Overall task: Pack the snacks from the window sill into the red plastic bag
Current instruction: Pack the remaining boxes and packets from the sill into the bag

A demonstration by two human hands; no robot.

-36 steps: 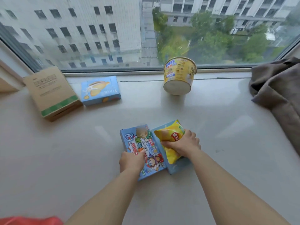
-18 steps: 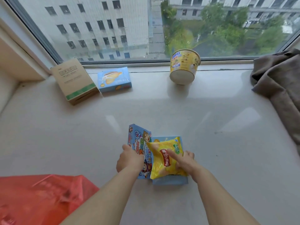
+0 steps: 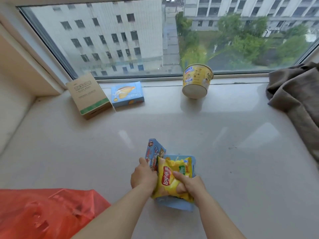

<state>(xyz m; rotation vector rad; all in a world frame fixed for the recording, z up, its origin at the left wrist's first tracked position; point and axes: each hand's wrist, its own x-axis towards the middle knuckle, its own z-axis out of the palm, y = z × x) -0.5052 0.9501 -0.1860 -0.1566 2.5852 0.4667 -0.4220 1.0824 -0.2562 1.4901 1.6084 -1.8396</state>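
My left hand (image 3: 143, 176) grips a blue cartoon snack box (image 3: 153, 153), tipped up on its edge. My right hand (image 3: 190, 185) presses a yellow Lay's chip bag (image 3: 170, 178) against a flat blue box (image 3: 176, 204) underneath, holding both. All three snacks are bunched together near the front of the pale window sill (image 3: 224, 144). The red plastic bag (image 3: 43, 213) lies crumpled at the lower left, apart from my hands.
By the window stand a brown cardboard box (image 3: 88, 95), a blue snack box (image 3: 127, 94) and a yellow noodle cup (image 3: 196, 81) on its side. A brown cloth (image 3: 296, 100) is heaped at the right. A wall corner borders the sill at left.
Both hands have gathered the cartoon box, chip bag and blue box and pulled them toward me; the cartoon box has tipped upright. The red bag has come into view at lower left.
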